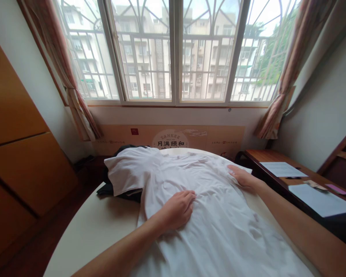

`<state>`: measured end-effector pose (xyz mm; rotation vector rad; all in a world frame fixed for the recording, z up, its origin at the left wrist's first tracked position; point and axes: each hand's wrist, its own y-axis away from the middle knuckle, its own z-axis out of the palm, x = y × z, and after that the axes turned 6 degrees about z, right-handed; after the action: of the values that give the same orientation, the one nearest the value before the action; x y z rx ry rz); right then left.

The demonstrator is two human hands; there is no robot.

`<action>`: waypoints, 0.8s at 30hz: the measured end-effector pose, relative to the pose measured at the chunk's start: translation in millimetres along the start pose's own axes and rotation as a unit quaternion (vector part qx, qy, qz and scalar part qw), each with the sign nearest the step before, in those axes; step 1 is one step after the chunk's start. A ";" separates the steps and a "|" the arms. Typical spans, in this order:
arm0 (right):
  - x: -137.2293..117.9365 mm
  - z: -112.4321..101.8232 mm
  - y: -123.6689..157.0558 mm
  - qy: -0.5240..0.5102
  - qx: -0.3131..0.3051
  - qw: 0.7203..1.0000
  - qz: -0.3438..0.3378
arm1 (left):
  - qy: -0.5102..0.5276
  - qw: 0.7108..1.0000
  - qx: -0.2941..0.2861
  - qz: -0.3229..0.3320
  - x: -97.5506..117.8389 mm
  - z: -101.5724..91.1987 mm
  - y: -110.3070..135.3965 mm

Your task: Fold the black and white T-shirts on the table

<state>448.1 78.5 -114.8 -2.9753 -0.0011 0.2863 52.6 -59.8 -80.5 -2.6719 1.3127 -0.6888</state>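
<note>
A white T-shirt (213, 219) lies spread out and wrinkled over a round, pale table (86, 231), its neckline toward the window. My left hand (178, 209) rests on the middle of the shirt, fingers bent and together on a fold of the cloth; the fingertips are partly hidden. Near the shirt's right sleeve is my right hand (240, 176), with thumb and fingers closed on the fabric. The left sleeve (127, 175) drapes over a dark piece of cloth (105, 189), most of which is covered.
A wooden desk (259, 157) at the right bears paper sheets (320, 200), a pen and a pink item (336, 189). An orange-brown cabinet (31, 173) stands at the left. A printed cardboard panel (118, 134) is below the barred window (175, 57), between tied curtains (76, 104).
</note>
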 end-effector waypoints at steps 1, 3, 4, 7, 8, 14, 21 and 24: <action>4.0 -4.1 -6.0 0.002 -0.018 1.000 -0.002 | 0.000 1.000 -0.004 -0.001 1.0 -1.5 0.6; 8.1 -13.0 -17.9 0.007 -0.045 0.999 -0.003 | 0.002 1.000 -0.013 -0.004 3.0 -5.2 2.3; 6.6 -16.8 -23.3 0.010 -0.052 0.999 -0.003 | 0.003 1.000 -0.018 -0.005 3.8 -6.9 3.5; -15.9 -19.8 -33.8 0.012 -0.054 0.998 -0.018 | 0.004 0.999 -0.038 -0.002 5.5 -8.1 7.7; -28.6 -17.4 -34.3 0.009 -0.056 0.998 -0.032 | 0.003 0.999 -0.046 0.000 5.9 -6.8 9.0; -96.9 11.1 -10.0 0.036 -0.092 0.988 -0.120 | -0.064 0.997 -0.002 -0.030 -0.3 -22.5 9.4; -99.9 15.5 1.6 0.040 -0.105 0.990 -0.084 | -0.276 0.814 0.338 -0.382 -71.0 -155.6 55.2; -104.1 13.6 1.3 0.035 -0.109 0.990 -0.084 | -0.153 0.768 0.344 -0.518 -109.3 -183.4 86.3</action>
<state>343.3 77.7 -108.5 -3.1723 -0.2928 0.1687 -147.4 -8.2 21.4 -2.4442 -0.5528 -0.5603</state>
